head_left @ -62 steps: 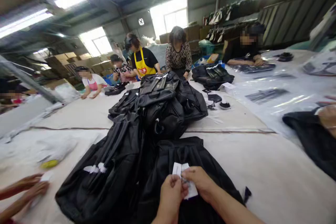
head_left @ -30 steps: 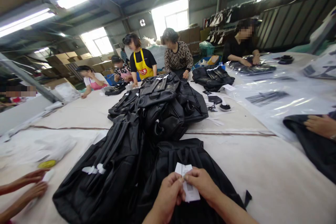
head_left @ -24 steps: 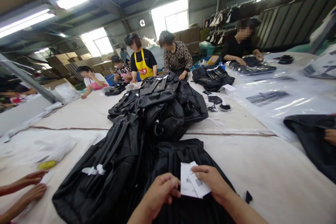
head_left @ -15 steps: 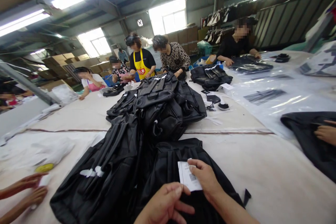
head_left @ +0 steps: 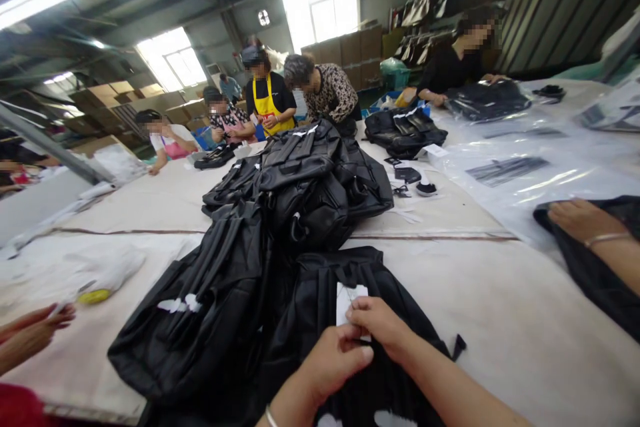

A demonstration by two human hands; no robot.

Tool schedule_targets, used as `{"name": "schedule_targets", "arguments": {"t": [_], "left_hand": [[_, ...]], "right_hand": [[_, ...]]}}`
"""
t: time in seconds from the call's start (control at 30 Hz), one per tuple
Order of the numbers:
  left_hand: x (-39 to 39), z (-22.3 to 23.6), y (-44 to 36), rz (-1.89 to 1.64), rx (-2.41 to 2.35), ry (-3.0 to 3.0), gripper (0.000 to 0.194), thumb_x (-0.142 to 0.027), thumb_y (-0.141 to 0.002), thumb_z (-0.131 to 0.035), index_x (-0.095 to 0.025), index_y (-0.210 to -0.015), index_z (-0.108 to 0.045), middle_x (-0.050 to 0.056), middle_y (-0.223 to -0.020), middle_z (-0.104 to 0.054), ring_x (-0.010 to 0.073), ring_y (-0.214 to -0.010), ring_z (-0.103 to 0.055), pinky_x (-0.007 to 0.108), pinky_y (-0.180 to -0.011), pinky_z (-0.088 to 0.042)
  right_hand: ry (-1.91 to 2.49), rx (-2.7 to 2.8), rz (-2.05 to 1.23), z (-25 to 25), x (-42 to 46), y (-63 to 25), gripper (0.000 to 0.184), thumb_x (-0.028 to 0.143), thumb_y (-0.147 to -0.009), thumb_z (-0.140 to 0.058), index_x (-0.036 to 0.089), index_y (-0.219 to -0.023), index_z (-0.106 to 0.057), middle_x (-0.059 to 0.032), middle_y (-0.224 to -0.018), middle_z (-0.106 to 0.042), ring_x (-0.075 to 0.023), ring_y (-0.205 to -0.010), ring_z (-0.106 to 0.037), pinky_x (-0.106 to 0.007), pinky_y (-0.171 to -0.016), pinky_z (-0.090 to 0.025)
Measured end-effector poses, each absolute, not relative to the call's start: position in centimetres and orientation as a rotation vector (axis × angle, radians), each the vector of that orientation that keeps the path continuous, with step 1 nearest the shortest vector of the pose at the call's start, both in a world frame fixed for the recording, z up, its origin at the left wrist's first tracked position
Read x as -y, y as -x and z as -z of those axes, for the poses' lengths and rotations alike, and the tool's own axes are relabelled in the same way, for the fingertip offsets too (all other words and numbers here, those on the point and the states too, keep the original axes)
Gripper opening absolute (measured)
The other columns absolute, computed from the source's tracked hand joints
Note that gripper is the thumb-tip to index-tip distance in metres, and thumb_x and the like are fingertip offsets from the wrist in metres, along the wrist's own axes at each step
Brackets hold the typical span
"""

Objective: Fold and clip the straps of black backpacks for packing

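Observation:
A white paper hang tag (head_left: 343, 300) is held over a black backpack (head_left: 315, 287) that lies in front of me, straps up. My right hand (head_left: 383, 327) pinches the tag from the right, covering part of its face. At the tag's lower edge, my left hand (head_left: 333, 360) is closed, thumb and fingertips together and touching the right fingers. A thin dark string crosses the tag; its ends are hidden. Two white wrapped pieces (head_left: 393, 419) show at the backpack's bottom edge. Left of it lies another black backpack (head_left: 200, 307) with white-wrapped strap ends.
More black backpacks (head_left: 305, 180) are heaped ahead on the pale table (head_left: 500, 320). A co-worker's hand (head_left: 583, 220) rests on black material at right; another's hands (head_left: 37, 330) are at left near a yellow tape roll (head_left: 94, 296). Clear plastic bags (head_left: 530, 180) lie back right. Several people work beyond.
My hands have drawn together at the tag, and the left fingers have closed. The co-worker's hand at right has come further into view. The hands at left have shifted left and up.

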State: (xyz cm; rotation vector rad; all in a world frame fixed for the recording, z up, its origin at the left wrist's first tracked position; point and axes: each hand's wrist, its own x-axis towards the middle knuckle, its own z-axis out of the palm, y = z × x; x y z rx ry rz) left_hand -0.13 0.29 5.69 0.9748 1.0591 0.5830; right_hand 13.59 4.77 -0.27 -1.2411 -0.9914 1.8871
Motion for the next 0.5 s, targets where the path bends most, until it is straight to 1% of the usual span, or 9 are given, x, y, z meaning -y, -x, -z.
{"name": "schedule_targets", "arguments": {"t": [0.07,0.13,0.17,0.23,0.27,0.33,0.4,0.43,0.5], "left_hand": [[-0.6,-5.0,0.6,-0.613,-1.114,-0.94,0.04,-0.034,-0.072,-0.073,-0.011,-0.106,-0.072,0.005,-0.079,-0.066,0.0096,-0.065,-0.052,0.017,-0.051,-0.03],[-1.2,-4.5,1.4,-0.686,-1.133,-0.801,0.042,-0.035,-0.072,-0.073,-0.011,-0.107,-0.071,0.004,-0.075,-0.063,0.0072,-0.061,-0.047,0.016,-0.046,-0.023],[-1.6,-4.5,1.8,-0.726,-1.122,-0.701,0.043,-0.035,-0.071,-0.074,-0.01,-0.106,-0.071,0.004,-0.074,-0.062,0.0063,-0.06,-0.046,0.016,-0.044,-0.02],[-2.4,-4.9,2.6,-0.802,-1.054,-0.47,0.044,-0.035,-0.07,-0.073,-0.008,-0.105,-0.071,0.004,-0.073,-0.059,0.0052,-0.057,-0.044,0.014,-0.042,-0.018],[-2.6,-5.2,2.9,-0.832,-1.013,-0.366,0.043,-0.036,-0.071,-0.072,-0.007,-0.103,-0.071,0.004,-0.071,-0.058,0.005,-0.056,-0.043,0.014,-0.041,-0.019],[-2.8,-6.1,3.1,-0.843,-0.972,-0.236,0.04,-0.035,-0.073,-0.069,-0.006,-0.1,-0.072,0.002,-0.062,-0.054,0.0043,-0.051,-0.04,0.013,-0.04,-0.02],[-2.0,-6.9,2.9,-0.788,-1.015,-0.263,0.035,-0.034,-0.074,-0.07,-0.006,-0.094,-0.072,0.0,-0.055,-0.051,0.0031,-0.045,-0.036,0.014,-0.038,-0.018],[-1.2,-7.1,2.8,-0.756,-1.06,-0.321,0.033,-0.034,-0.073,-0.072,-0.006,-0.091,-0.072,-0.001,-0.053,-0.051,0.0023,-0.042,-0.034,0.015,-0.038,-0.016],[1.2,-7.0,3.1,-0.675,-1.147,-0.45,0.033,-0.038,-0.071,-0.075,-0.007,-0.082,-0.072,0.001,-0.051,-0.053,0.0022,-0.038,-0.034,0.018,-0.037,-0.014]], "right_hand": [[1.101,0.82,-1.994,-0.2,-4.3,-14.3,0.026,0.039,-0.064,-0.07,0.018,-0.065,-0.056,0.0031,-0.061,-0.054,-0.014,-0.062,-0.05,-0.029,-0.064,-0.04],[1.039,0.787,-2.012,-0.4,-3.4,-15.0,0.023,0.039,-0.069,-0.066,0.018,-0.07,-0.058,-0.0006,-0.075,-0.063,-0.0172,-0.075,-0.056,-0.031,-0.073,-0.042],[1.071,0.854,-1.986,-0.3,-2.9,-15.4,0.022,0.038,-0.07,-0.065,0.017,-0.069,-0.059,-0.0027,-0.084,-0.066,-0.0188,-0.082,-0.058,-0.032,-0.077,-0.042],[1.186,1.085,-1.897,0.2,-2.2,-16.1,0.022,0.036,-0.071,-0.065,0.017,-0.062,-0.057,-0.0056,-0.1,-0.067,-0.0222,-0.095,-0.058,-0.034,-0.085,-0.041],[1.238,1.214,-1.837,0.6,-2.0,-16.4,0.025,0.035,-0.07,-0.066,0.017,-0.058,-0.055,-0.0061,-0.102,-0.067,-0.0233,-0.097,-0.058,-0.034,-0.086,-0.04],[1.322,1.377,-1.718,1.3,-2.3,-16.8,0.028,0.037,-0.072,-0.067,0.017,-0.055,-0.054,-0.0056,-0.089,-0.068,-0.0232,-0.091,-0.06,-0.034,-0.083,-0.042],[1.401,1.316,-1.635,1.7,-3.6,-17.2,0.029,0.044,-0.076,-0.063,0.018,-0.064,-0.059,-0.0042,-0.074,-0.067,-0.0215,-0.079,-0.061,-0.033,-0.071,-0.044],[1.422,1.198,-1.612,1.7,-4.4,-17.5,0.03,0.046,-0.077,-0.061,0.017,-0.072,-0.063,-0.0047,-0.075,-0.067,-0.0208,-0.076,-0.062,-0.031,-0.066,-0.045],[1.402,0.916,-1.577,1.5,-6.2,-18.2,0.034,0.048,-0.077,-0.061,0.018,-0.092,-0.065,-0.0083,-0.095,-0.071,-0.0201,-0.079,-0.064,-0.029,-0.062,-0.046]]}}
